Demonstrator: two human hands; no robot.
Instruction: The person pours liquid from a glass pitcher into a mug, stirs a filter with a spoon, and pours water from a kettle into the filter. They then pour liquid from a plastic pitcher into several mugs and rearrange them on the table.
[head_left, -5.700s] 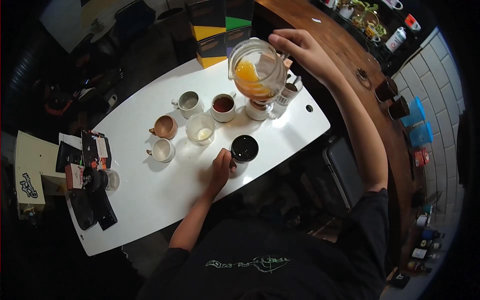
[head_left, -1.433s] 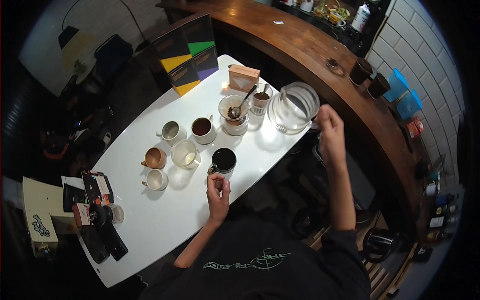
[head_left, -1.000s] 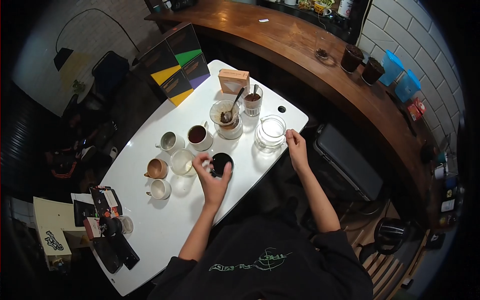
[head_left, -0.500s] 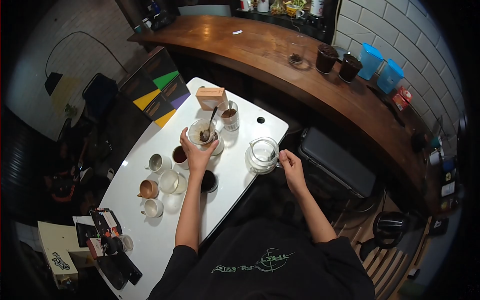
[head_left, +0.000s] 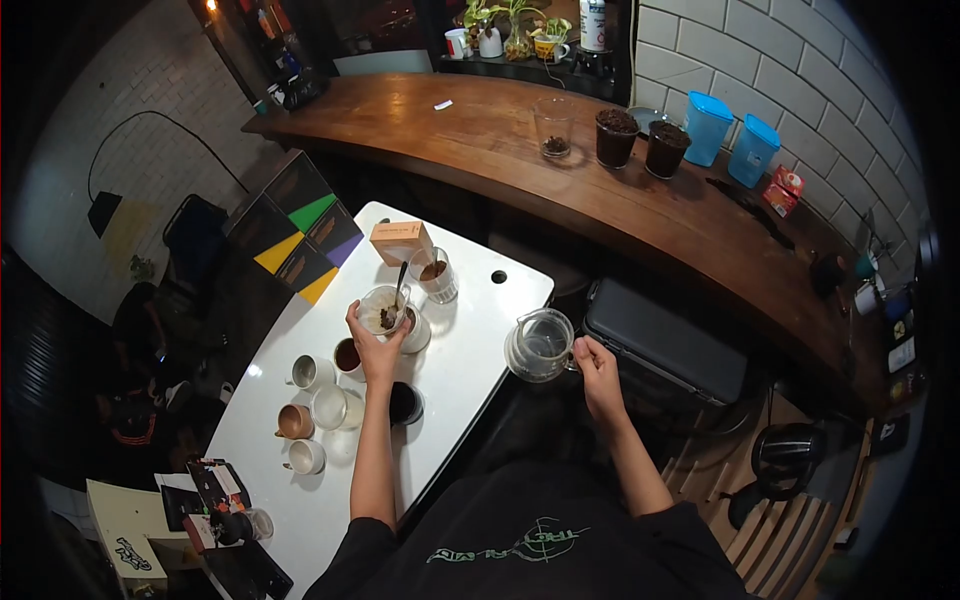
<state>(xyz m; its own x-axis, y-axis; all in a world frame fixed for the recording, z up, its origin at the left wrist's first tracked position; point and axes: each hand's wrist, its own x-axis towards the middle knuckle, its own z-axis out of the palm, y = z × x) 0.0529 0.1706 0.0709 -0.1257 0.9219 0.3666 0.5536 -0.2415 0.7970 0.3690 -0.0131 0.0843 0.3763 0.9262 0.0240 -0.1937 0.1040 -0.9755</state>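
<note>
My left hand [head_left: 376, 350] is closed around a clear coffee dripper [head_left: 372, 322] lined with a pale filter. Dark grounds and a spoon [head_left: 402, 280] are inside it. A pale vessel [head_left: 416, 333] stands close to the dripper's right side, partly hidden by my fingers. My right hand [head_left: 600, 378] grips the handle of a clear glass carafe [head_left: 538, 348], held past the white table's right edge; it looks nearly empty. Behind the dripper are a ribbed glass [head_left: 437, 283] of brown grounds and an orange box [head_left: 400, 243].
Several cups, including a brown cup [head_left: 294, 422] and a cup of dark red liquid [head_left: 347, 357], stand left of my forearm on the white table [head_left: 470, 330]. A dark cup [head_left: 404, 403] is right of it. Glasses of grounds [head_left: 614, 140] line the wooden counter [head_left: 400, 110]. A black case [head_left: 660, 340] lies right.
The carafe in my right hand has moved right, from above the table's edge to beyond it. My left hand stays on the dripper. The camera view has tilted up.
</note>
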